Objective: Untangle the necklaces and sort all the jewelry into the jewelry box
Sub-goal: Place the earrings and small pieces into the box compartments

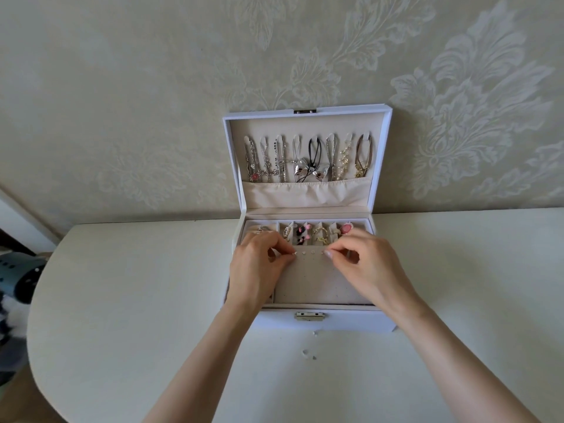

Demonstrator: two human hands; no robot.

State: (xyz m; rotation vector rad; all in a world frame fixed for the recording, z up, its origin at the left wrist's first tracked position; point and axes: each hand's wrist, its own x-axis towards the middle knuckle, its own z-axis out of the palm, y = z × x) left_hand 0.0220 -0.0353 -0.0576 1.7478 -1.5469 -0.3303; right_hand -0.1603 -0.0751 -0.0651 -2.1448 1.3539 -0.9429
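**Jewelry box (323, 326) open, both hands at the earring panel**

The box sits on the white tabletop (152, 285) with its back to the patterned wall (122, 87) and its metal clasp (309, 316) facing you. Its lid (232, 166) stands upright. Eight necklaces (305, 160) hang side by side inside the lid, with their lower ends tucked into the cloth pocket (305, 193). In the tray, rings (320, 235) sit in the slots along the far edge, and the beige panel (308, 279) fills the near part.

Your left hand (259, 264) rests over the tray's left side. Its fingers (285, 250) are curled, with thumb and forefinger pinching a small stud (294, 253) at the panel's top edge. More studs (308, 253) run in a short row to the right of it.

Your right hand (366, 267) comes in from the other side. Its fingers (331, 254) are curled too, and the tips are pressed together at the right end of that row — you cannot tell whether anything is held between them.

A few tiny pieces (306, 353) lie loose on the tabletop just in front of the box, between your forearms — too small to identify.
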